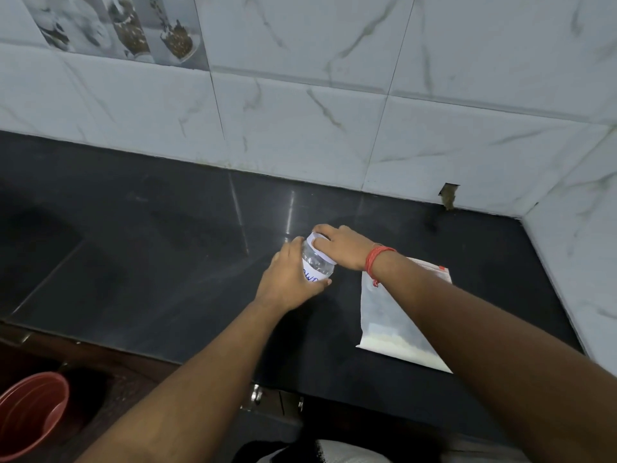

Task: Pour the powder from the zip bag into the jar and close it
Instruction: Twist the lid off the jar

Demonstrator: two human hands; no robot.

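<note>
On the counter (167, 248), jar (316, 264) between hands, left hand (289, 281) round body, right hand (340, 247) on lid

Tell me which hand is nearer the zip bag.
Right. The right hand grips the jar's lid, its wrist above the zip bag; the left hand holds the jar's far side.

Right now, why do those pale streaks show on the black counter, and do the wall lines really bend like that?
Head view: the glossy black stone counter mirrors the light as pale vertical streaks beyond the clear plastic jar; the wide-angle lens bows the white marble wall tiles and counter edge; the left hand and right hand look slightly soft, and so does the white zip bag.
</note>
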